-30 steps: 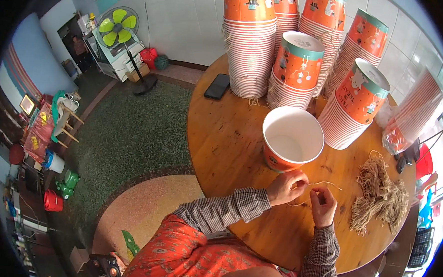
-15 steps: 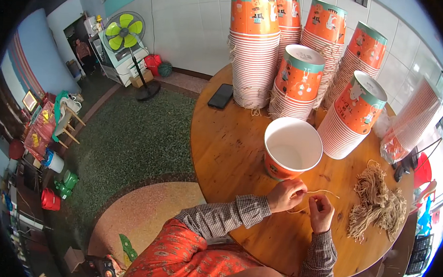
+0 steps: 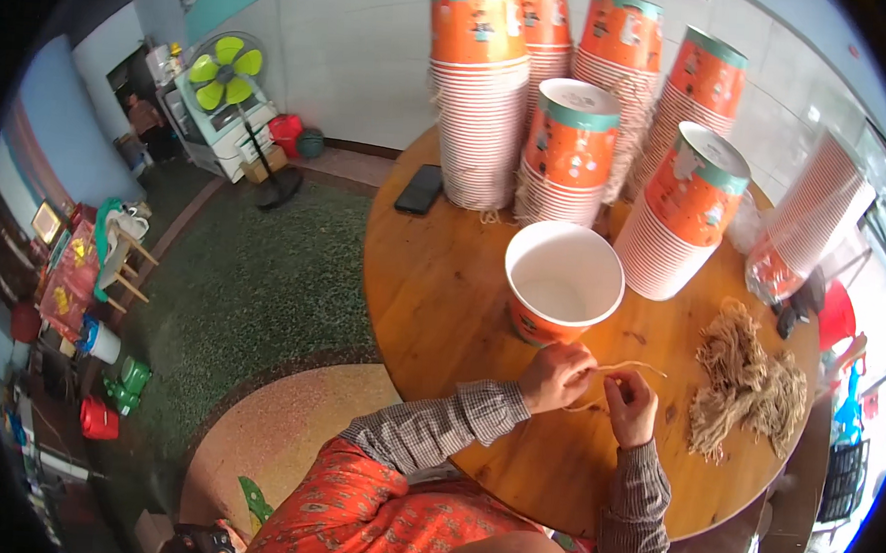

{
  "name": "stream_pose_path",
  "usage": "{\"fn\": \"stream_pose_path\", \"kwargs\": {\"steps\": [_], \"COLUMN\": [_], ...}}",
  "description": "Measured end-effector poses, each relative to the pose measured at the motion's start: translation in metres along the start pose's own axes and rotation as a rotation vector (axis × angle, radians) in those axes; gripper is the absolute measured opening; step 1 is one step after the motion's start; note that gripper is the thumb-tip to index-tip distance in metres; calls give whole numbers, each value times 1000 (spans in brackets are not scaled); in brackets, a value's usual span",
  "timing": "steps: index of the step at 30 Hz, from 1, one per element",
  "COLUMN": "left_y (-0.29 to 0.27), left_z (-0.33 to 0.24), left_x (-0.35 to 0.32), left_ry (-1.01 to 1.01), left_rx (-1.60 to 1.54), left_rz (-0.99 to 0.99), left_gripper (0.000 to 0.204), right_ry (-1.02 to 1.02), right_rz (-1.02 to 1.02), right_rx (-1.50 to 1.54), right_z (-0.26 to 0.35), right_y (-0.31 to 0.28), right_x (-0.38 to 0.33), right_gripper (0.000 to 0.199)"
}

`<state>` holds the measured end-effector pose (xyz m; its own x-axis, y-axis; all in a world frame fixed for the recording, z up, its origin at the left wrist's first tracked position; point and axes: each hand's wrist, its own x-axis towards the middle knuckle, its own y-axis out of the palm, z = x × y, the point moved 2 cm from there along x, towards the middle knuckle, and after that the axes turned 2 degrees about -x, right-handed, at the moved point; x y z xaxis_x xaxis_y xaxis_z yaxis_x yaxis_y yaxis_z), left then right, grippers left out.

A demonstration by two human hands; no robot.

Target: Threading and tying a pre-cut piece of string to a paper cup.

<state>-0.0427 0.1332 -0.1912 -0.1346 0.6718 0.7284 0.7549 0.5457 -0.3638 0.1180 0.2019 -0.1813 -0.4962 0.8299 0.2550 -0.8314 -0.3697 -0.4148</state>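
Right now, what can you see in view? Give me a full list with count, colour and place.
Round table: one, brown wood, centre right.
Open paper bucket: one, orange outside and white inside, upright on the table just beyond the hands.
Stacks of paper buckets: about five upside-down stacks, orange with teal rims, along the far side of the table.
Wrapped stack: one, in clear plastic, leaning at the far right.
Bundle of cords: one heap, tan, on the table at right.
Loose cord: one, tan, between the hands.
Phone: one, black, far left of the table.
Standing fan: one, green blades, on the floor at left.
Left hand: pinching the cord.
Right hand: pinching the cord.
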Motion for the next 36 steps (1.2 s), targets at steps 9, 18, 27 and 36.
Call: {"fn": "stream_pose_path", "kwargs": {"steps": [9,18,27,36], "left_y": [-4,-46,-49,-91], "left_z": [-10,-59,-43,-74], "left_x": [4,47,71,40], "left_ry": [104,168,-102,-427], "left_rx": [123,441,489,-36], "left_rz": [-24,-59,239,90], "left_gripper": [17,40,26,21], "right_ry": [30,97,113,-13], "right_rz": [73,-151,-99,-53], "right_rx": [52,166,395,751], "right_z": [5,-24,-3,59], "right_y": [-4,-34,-23,-13], "right_x": [6,17,1,-20], "right_gripper": [15,15,15,7]}}
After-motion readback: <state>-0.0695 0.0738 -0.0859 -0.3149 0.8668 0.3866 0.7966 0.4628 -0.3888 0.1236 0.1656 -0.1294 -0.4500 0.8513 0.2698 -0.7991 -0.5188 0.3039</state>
